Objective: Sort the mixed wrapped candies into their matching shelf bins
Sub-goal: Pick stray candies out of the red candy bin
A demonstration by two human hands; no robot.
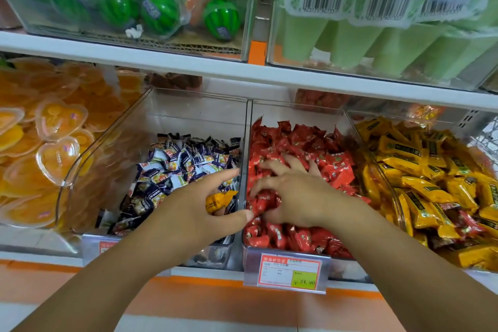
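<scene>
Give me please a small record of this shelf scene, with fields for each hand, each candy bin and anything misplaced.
left hand: pinches one yellow candy over the purple-and-white candy bin
right hand: palm down, fingers spread among the candies in the red candy bin; whether it grips any is unclear
yellow candy bin: right of the red one, well filled
misplaced: stray red candies lie in the yellow candy bin
price tag: on the front of the red candy bin
</scene>
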